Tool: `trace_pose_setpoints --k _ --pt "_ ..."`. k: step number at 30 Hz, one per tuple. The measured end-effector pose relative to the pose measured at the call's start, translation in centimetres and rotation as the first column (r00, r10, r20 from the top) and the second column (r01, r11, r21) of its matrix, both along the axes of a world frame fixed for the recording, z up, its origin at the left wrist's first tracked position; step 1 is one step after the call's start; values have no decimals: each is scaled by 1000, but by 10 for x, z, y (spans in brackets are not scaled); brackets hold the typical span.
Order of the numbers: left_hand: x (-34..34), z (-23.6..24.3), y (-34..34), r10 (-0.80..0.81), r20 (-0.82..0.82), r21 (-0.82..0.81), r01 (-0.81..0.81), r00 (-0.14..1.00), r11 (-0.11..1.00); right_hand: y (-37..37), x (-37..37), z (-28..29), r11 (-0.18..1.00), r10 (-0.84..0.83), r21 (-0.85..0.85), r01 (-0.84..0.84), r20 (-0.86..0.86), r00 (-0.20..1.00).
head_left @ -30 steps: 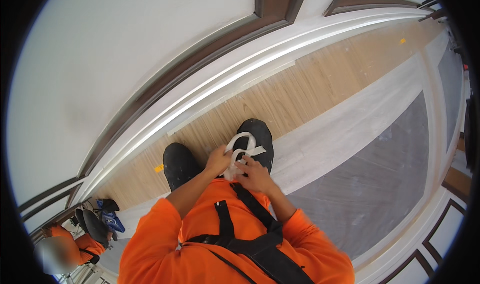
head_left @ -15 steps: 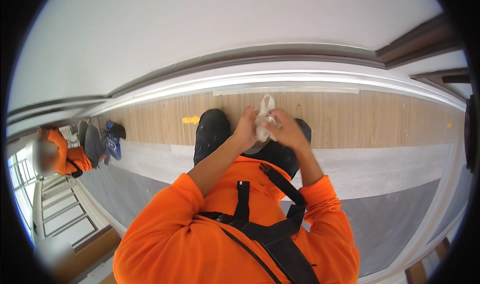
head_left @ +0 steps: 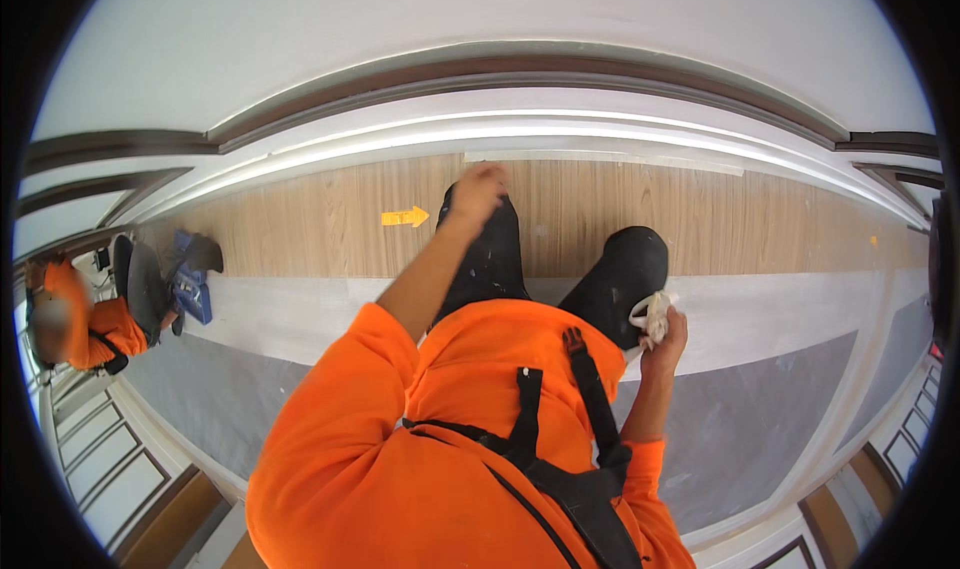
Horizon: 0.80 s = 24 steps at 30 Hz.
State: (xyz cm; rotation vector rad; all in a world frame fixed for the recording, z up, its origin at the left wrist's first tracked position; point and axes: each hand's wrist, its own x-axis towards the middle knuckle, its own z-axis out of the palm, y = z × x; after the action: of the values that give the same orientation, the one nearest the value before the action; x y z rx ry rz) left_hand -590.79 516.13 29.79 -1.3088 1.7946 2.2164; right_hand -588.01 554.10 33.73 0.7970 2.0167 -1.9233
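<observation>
My right hand (head_left: 668,345) is closed on a crumpled off-white wad (head_left: 655,315), with a loop of it sticking out to the left. It looks like bunched tape or cloth; which one, I cannot tell. This hand is beside my right knee (head_left: 625,269). My left hand (head_left: 478,195) reaches over my left knee, a little blurred, its fingers loosely bent and apart with nothing seen in them. Just beyond its fingertips a pale strip (head_left: 600,160) runs along the floor at the foot of the wall.
Wood-look flooring (head_left: 320,209) meets a whitish band and grey floor (head_left: 740,419). A yellow arrow sticker (head_left: 405,217) lies left of my knee. Dark trim (head_left: 520,67) crosses the white wall ahead. At far left a person in orange (head_left: 110,319) sits near a blue item (head_left: 192,294).
My hands have parted: both were at the wad between my knees. The right has carried it right and nearer; the left has moved forward and left. My right knee has shifted right.
</observation>
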Motion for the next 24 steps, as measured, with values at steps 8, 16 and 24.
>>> trace_pose_setpoints --k 8,16,24 --pt "4 -190 -126 -49 555 -339 279 831 899 -18 86 70 937 -334 134 322 86 939" --pt "-25 -204 -97 69 522 -570 287 850 770 -18 144 80 845 -509 180 503 -11 860" --pt "-28 -200 -101 -11 557 -397 278 830 875 3 168 76 866 -489 100 490 -29 872"
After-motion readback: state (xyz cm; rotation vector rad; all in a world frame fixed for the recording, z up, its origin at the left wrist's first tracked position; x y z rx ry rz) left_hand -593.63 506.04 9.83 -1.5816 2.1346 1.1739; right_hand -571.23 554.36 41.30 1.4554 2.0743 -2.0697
